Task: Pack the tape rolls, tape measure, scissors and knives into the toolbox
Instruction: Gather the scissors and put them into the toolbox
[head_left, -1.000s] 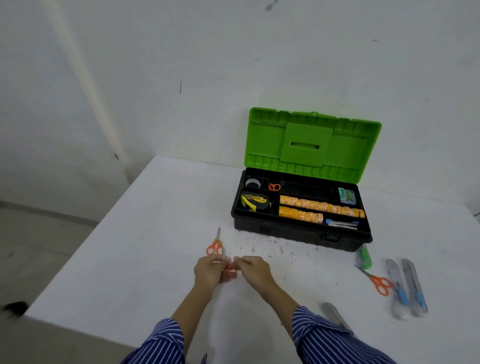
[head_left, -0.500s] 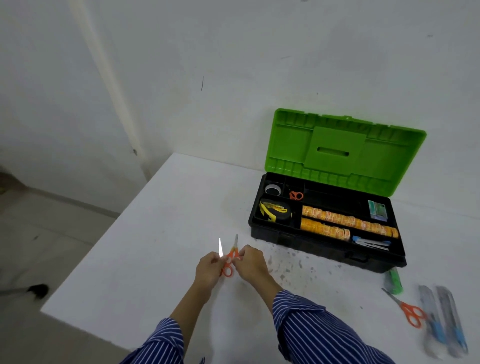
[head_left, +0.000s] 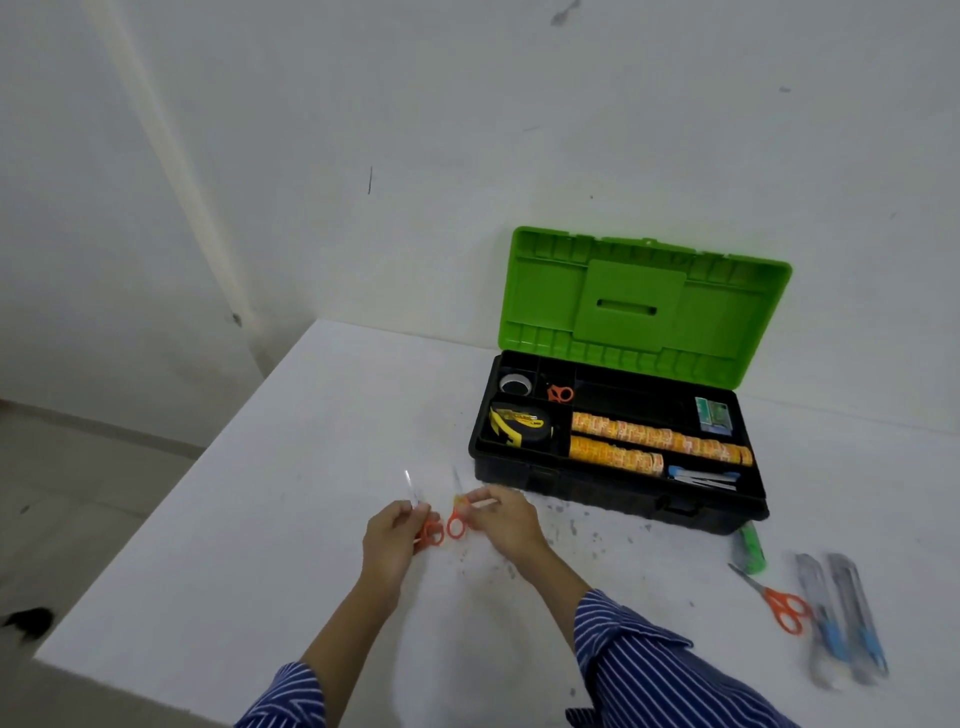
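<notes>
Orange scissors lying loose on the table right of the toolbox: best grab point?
Take the orange scissors at the finger loops, coming from above on the near side. They lie flat, blades pointing away toward the green knife, loops nearest the person; packaged knives crowd the right.

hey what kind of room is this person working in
Probably a bare workroom or staged recording space, not a home: plain white walls, a stained white table pushed into the corner, and a green-lidded toolbox being packed.

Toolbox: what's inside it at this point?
In the toolbox: a tape roll, small orange scissors, a tape measure, two rows of orange tape, a green packet and blue-ended knives. Anything beneath the tray is hidden.
</notes>
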